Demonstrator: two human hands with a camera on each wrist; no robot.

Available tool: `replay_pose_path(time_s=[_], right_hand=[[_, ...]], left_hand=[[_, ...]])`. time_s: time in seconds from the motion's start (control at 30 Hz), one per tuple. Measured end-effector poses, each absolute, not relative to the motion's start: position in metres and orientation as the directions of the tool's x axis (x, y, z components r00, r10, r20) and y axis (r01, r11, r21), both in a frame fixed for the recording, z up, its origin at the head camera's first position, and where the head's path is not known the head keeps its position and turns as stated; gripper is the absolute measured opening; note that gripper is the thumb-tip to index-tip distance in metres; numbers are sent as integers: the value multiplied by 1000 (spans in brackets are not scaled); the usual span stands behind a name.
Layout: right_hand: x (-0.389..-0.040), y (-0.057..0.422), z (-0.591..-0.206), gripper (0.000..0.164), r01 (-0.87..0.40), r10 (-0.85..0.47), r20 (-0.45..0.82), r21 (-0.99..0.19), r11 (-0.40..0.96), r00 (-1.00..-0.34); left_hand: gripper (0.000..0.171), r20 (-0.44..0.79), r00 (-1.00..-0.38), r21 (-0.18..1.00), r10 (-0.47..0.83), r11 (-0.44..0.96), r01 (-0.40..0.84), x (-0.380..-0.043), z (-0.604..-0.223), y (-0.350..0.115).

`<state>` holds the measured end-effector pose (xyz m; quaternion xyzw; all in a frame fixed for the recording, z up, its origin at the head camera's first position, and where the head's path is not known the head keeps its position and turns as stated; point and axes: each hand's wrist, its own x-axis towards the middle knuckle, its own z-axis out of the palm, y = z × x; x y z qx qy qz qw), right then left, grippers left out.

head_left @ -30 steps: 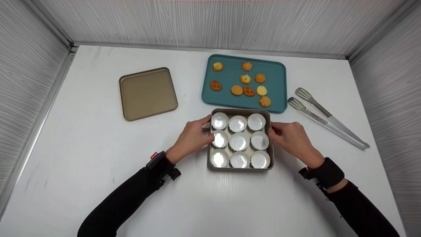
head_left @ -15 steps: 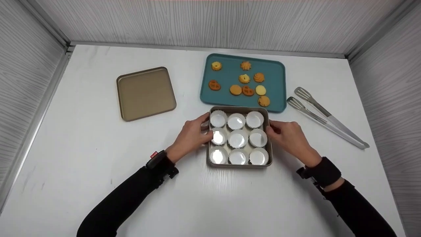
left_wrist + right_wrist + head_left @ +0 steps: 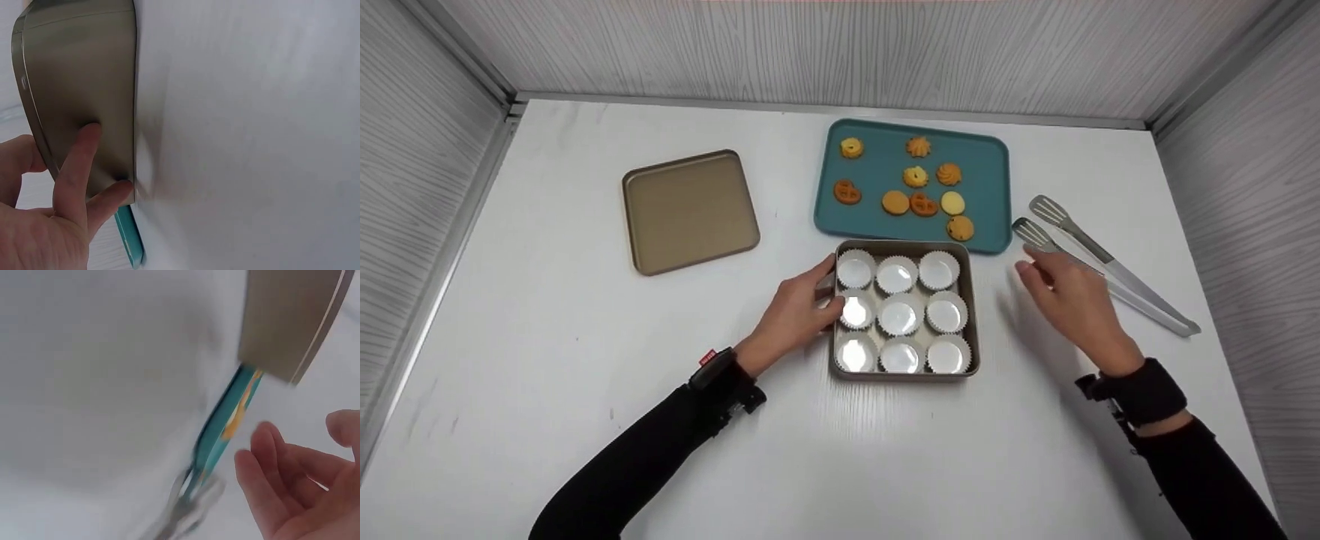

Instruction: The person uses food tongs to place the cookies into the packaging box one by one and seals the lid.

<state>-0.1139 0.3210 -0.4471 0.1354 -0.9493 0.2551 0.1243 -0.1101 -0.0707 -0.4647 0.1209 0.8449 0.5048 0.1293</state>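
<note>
A square metal baking tin [image 3: 901, 376] stands on the white table in the head view, with rows of shiny white cupcake liners [image 3: 900, 315] inside. My left hand [image 3: 797, 309] grips its left side, thumb at the rim; in the left wrist view its fingers [image 3: 79, 163] lie against the outer wall. My right hand [image 3: 1076, 311] is off the tin's right side, fingers loosely bent and holding nothing. It hovers beside the metal tongs [image 3: 1140, 283] and partly covers their near arm in the head view. The right wrist view is blurred.
Behind the tin lies a teal tray [image 3: 877, 166] carrying several cookies [image 3: 949, 174], among them pretzel-shaped ones. A flat bronze lid or shallow tray [image 3: 690, 214] rests at the back left. Grey panels [image 3: 840, 52] wall the table's back and sides.
My right hand has let go of the tin's right side and moved right, toward the tongs. My left hand keeps its grip. The tin shifted slightly toward the teal tray.
</note>
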Motion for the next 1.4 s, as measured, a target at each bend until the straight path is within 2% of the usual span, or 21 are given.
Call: replay_pose_path(time_s=[0.13,0.23,0.37,0.5,0.6,0.83,0.93,1.17,1.4], right_hand=[[-122,357,-450,44,-286,-147,397,-318,904,-906],[-128,383,-453,62,-207,-106,362,-255,945,-926],[-131,410,-456,89,-93,-51,168,-256,962,-985],[-132,425,-457,105,-15,-34,-55,-302,953,-998],[-131,432,-458,101,7,-34,-122,-323,946,-992],[-130,435,-455,70,29,-24,-158,-328,944,-987],[-130,434,-453,62,40,-17,-174,-319,947,-985],[-122,432,-444,61,76,23,-178,-300,951,-984],[-115,421,-432,58,39,34,-22,-339,940,-999]], left_hand=[[71,-104,-937,885,332,461,66,-110,-464,-71],[71,-109,-936,888,334,457,59,-110,-465,-71],[70,-101,-937,880,334,469,72,-111,-465,-71],[70,-84,-941,865,327,493,94,-111,-465,-71],[71,-83,-943,866,323,491,92,-111,-465,-70],[70,-78,-943,871,322,483,93,-110,-464,-71],[70,-87,-942,877,325,474,82,-110,-463,-71],[68,-114,-941,881,319,469,52,-110,-462,-72],[64,-96,-948,886,304,460,58,-109,-466,-71]])
